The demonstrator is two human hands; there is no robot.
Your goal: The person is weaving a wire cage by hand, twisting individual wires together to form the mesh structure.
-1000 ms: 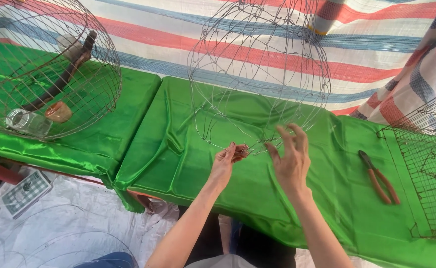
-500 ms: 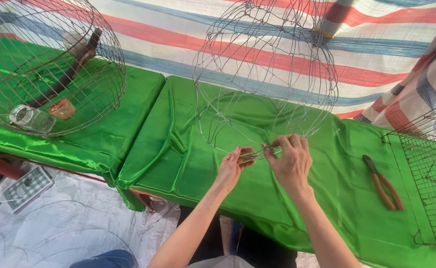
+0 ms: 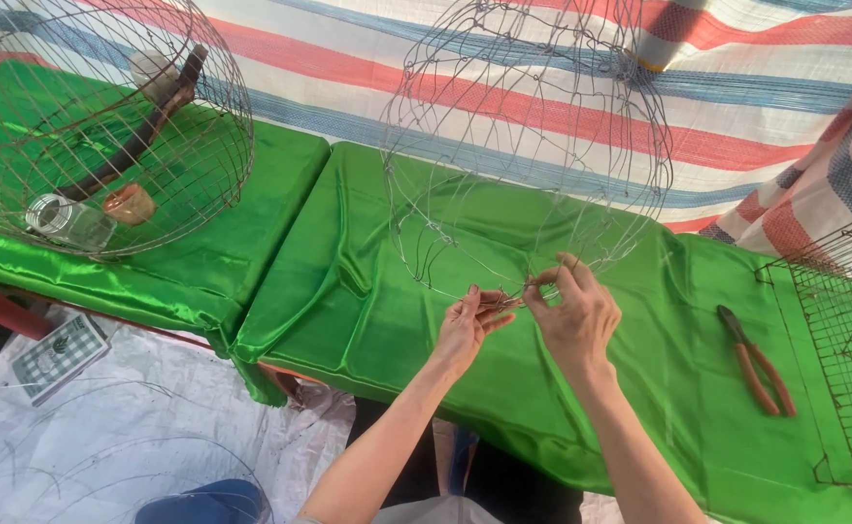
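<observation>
The wire cage frame (image 3: pixel 528 146) stands on the green bench (image 3: pixel 367 320), right in the middle, just in front of the person. It is round on top and made of thin wire, so the striped sheet (image 3: pixel 766 87) behind shows through it. Its top is cut off by the edge of the view. The wires are so fine that it is hard to see where each one ends.

Both hands meet at the bottom rim of the frame, on the near side. The left hand (image 3: pixel 465 330) pinches a wire there with its fingers (image 3: pixel 492 309) bent in close. The right hand (image 3: pixel 576 315) is curled over, its fingers (image 3: pixel 542 283) pinching the same spot — the two hands almost touch. What sits between the fingertips is too small to make out.

Both forearms reach up from the bottom of the view.

To the right lie red-handled pliers (image 3: pixel 758 361), well apart from the hands. A flat wire mesh (image 3: pixel 848 349) sits past them, partly cut off. Far left is a finished round cage (image 3: pixel 105 126) — inside it are a wooden perch (image 3: pixel 144 121) and two small cups (image 3: pixel 96 213).
</observation>
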